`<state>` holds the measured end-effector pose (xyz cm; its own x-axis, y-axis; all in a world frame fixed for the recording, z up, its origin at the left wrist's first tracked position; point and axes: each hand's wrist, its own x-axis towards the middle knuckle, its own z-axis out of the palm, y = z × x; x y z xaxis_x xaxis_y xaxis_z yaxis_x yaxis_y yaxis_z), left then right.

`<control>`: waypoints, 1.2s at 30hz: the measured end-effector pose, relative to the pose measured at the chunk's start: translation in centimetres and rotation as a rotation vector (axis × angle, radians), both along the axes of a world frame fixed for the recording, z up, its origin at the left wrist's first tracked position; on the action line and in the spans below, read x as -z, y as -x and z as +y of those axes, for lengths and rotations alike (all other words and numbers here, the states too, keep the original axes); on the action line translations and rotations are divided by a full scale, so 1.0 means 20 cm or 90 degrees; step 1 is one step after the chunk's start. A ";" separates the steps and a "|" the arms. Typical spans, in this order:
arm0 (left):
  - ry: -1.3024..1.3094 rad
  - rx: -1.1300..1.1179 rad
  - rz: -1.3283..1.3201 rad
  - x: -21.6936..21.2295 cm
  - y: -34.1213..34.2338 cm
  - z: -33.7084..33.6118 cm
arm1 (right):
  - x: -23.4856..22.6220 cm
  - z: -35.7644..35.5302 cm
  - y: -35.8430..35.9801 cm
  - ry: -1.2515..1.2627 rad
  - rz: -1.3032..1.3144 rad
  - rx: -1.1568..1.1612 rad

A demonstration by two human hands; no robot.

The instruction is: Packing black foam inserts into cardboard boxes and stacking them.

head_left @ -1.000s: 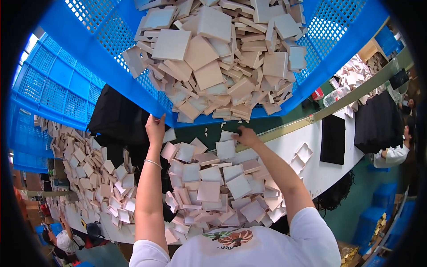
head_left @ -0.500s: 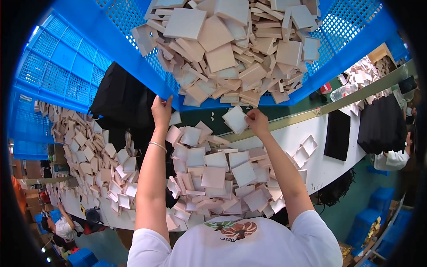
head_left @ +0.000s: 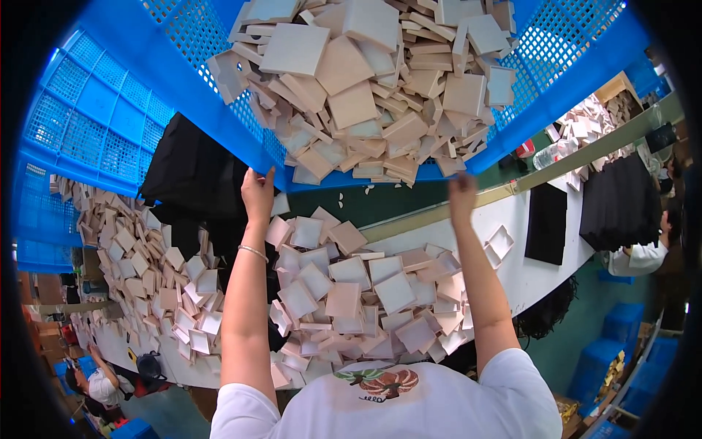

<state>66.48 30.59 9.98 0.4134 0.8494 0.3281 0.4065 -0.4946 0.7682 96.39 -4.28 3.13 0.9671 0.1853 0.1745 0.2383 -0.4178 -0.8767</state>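
A large blue plastic crate point(head_left: 252, 150) heaped with small pale boxes point(head_left: 349, 106) stands tilted before me. My left hand point(head_left: 257, 196) is closed on the crate's near left corner, beside a stack of black material point(head_left: 194, 161). Just under the near right rim is my right hand point(head_left: 462, 196), its fingers curled and smeared by motion. Whether it grips the rim or something small is not clear. Between my forearms, a loose pile of shallow, square, open pale boxes point(head_left: 342, 300) covers the white table point(head_left: 537, 278).
More pale boxes point(head_left: 142, 271) are heaped at left, beneath another blue crate point(head_left: 95, 110). A metal rail point(head_left: 530, 178) runs along the table. Rightward lie a flat black sheet point(head_left: 546, 223) and a black stack point(head_left: 621, 201). Co-workers sit at far left and far right.
My right hand has moved right and up to the crate's rim; the pale box it held no longer shows there. The crate has shifted slightly left and down, with my left hand still on its corner.
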 end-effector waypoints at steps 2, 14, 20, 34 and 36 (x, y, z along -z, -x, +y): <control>-0.027 -0.006 -0.004 0.00 0.01 0.01 | -0.05 -0.10 -0.24 0.017 -0.081 0.216; -0.007 -0.021 0.003 0.02 -0.01 0.00 | -0.35 -0.22 -0.68 0.124 -0.035 -0.104; 0.022 -0.034 0.016 -0.04 0.01 -0.11 | -0.38 -0.30 -0.65 0.143 -0.184 -0.102; 0.034 -0.030 -0.022 0.00 0.28 -0.17 | -0.51 -0.52 -0.01 0.071 -0.126 -0.063; 0.086 -0.029 0.042 -0.09 0.27 -0.23 | -0.51 -0.59 0.04 0.065 -0.112 -0.054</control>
